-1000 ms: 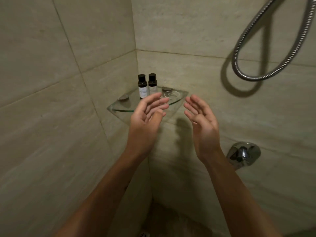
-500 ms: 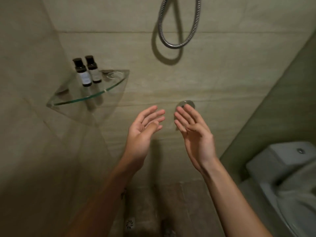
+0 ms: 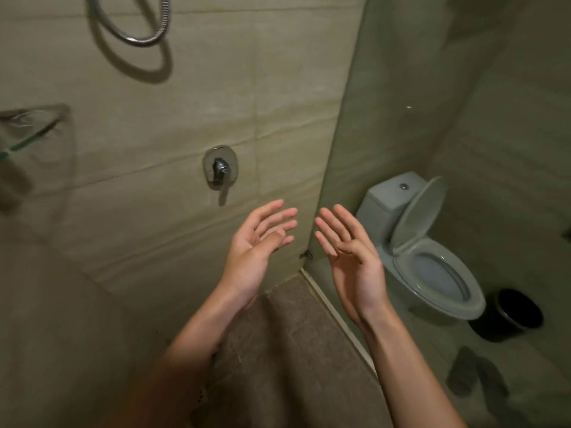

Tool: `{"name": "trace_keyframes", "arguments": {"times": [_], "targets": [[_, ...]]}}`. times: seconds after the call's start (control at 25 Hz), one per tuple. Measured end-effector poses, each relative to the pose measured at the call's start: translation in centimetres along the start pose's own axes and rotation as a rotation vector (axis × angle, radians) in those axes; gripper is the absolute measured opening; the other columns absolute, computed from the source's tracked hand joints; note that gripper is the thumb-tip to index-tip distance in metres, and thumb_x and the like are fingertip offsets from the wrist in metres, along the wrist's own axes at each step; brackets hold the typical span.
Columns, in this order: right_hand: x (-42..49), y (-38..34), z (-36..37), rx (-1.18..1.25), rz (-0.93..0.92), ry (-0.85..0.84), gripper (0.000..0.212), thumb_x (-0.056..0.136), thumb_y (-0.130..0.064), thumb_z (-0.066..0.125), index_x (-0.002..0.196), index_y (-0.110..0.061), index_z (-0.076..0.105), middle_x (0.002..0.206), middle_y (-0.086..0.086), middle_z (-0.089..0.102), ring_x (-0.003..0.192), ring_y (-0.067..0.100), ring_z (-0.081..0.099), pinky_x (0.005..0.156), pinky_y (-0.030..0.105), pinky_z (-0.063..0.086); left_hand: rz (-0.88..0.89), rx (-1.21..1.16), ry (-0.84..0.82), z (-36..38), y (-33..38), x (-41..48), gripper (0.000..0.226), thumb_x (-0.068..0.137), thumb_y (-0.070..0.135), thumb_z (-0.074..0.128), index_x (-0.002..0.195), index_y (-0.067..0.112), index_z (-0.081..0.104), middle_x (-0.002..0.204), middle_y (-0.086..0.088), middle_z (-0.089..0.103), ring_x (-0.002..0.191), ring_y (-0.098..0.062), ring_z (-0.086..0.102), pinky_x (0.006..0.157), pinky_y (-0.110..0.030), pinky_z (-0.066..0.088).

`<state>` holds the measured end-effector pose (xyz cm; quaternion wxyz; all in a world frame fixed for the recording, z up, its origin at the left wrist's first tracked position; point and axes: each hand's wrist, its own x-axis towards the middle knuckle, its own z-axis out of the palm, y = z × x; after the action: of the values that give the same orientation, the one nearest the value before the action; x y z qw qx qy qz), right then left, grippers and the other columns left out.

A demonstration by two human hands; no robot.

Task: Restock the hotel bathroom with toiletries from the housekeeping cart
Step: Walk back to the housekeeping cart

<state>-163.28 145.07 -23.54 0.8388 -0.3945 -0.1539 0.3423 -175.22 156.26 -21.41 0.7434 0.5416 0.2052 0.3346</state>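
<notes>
Left hand (image 3: pixel 258 242) and right hand (image 3: pixel 350 254) raised side by side, fingers spread, empty, shower valve (image 3: pixel 220 169) beyond, toilet (image 3: pixel 432 257) right

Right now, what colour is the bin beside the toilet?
The bin is black; head view.

On floor (image 3: pixel 540 366): toilet (image 3: pixel 432 273); black bin (image 3: pixel 506 315)
</notes>
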Motion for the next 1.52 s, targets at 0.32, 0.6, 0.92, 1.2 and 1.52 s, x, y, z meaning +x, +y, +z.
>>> {"name": "trace_keyframes", "arguments": {"times": [0.32,0.6,0.92,1.2,1.52], "targets": [[-6.7,-9.8,-11.2,0.026,-0.183,0.169,0.068,0.071,0.004,0.042,0.138,-0.003,0.052,0.136,0.018,0.064,0.130,0.030,0.058,0.110,0.040,0.045,-0.114,-0.022,-0.273,15.0,-4.8,-3.0,0.045,0.094,-0.016,0.047,0.127,0.014,0.056,0.123,-0.010,0.070,0.114,-0.024,0.066,0.096,-0.035,0.055],[-14.7,-18.1,-22.1,0.009,-0.323,0.356,0.067,0.072,0.002,0.044,0.138,-0.001,0.051,0.138,0.020,0.062,0.130,0.031,0.059,0.112,0.042,0.044,-0.230,-0.078,-0.510,29.2,-9.7,-8.6,0.039,0.097,-0.010,0.050,0.126,0.014,0.059,0.124,-0.010,0.072,0.116,-0.024,0.068,0.099,-0.038,0.054],[-26.2,-25.0,-32.4,0.012,-0.548,0.588,0.061,0.078,0.001,0.043,0.138,-0.005,0.053,0.137,0.017,0.063,0.132,0.030,0.058,0.109,0.039,0.048,-0.413,-0.105,-0.842,43.4,-15.3,-16.7,0.039,0.099,-0.009,0.049,0.132,0.010,0.056,0.130,-0.015,0.069,0.120,-0.027,0.067,0.102,-0.040,0.053],[-34.9,-28.4,-38.5,0.039,-0.657,0.838,0.067,0.075,0.003,0.040,0.140,-0.007,0.050,0.139,0.014,0.063,0.132,0.026,0.058,0.109,0.041,0.045,-0.592,-0.097,-1.108,51.7,-19.6,-22.8,0.042,0.098,-0.010,0.047,0.135,0.009,0.054,0.129,-0.013,0.070,0.122,-0.029,0.065,0.103,-0.043,0.053],[-39.1,-31.6,-43.6,-0.031,-0.779,1.094,0.054,0.086,0.004,0.041,0.137,-0.008,0.055,0.138,0.015,0.063,0.130,0.027,0.059,0.110,0.042,0.043,-0.763,-0.107,-1.353,60.6,-24.2,-25.8,0.045,0.098,-0.011,0.045,0.137,0.010,0.053,0.130,-0.012,0.069,0.123,-0.030,0.064,0.103,-0.043,0.052]]}}
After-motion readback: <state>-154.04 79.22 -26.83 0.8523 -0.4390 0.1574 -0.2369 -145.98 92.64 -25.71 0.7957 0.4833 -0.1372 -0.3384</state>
